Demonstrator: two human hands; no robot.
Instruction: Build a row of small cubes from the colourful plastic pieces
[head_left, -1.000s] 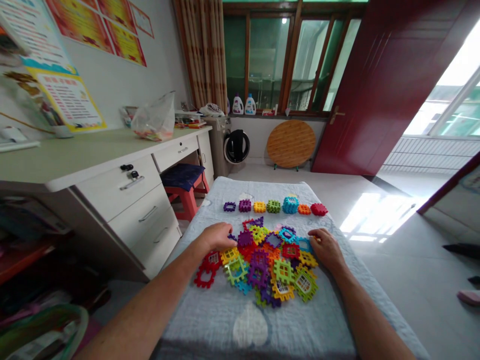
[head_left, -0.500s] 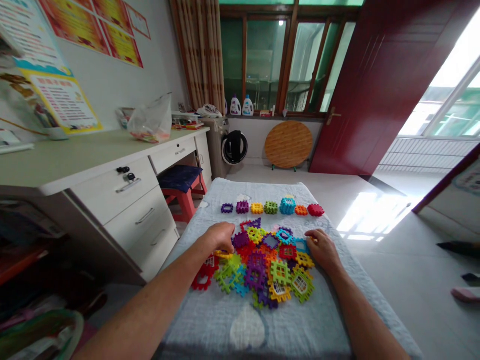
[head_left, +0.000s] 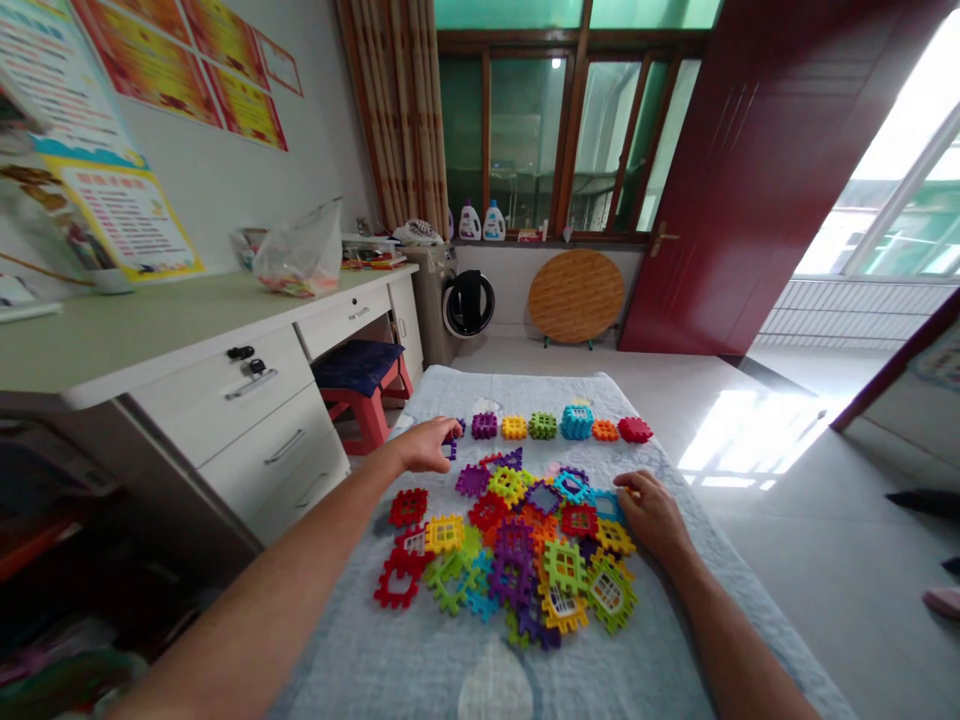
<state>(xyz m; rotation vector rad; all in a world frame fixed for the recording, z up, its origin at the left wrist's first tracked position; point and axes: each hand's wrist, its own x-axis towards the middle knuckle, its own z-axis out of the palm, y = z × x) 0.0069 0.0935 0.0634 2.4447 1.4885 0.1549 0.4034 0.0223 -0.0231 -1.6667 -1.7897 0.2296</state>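
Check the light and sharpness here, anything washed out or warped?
Head view: glare bleaches the glossy pale floor at right; head view: the tall dark red door leans outward, probably wide-angle distortion; head view: the deep purple plastic piece by the left hand is small and soft.

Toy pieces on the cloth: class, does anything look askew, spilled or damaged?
No damage or spill is visible. What looks untidy is the pile: its pieces overlap at odd angles, while the row behind it is neatly spaced by colour.
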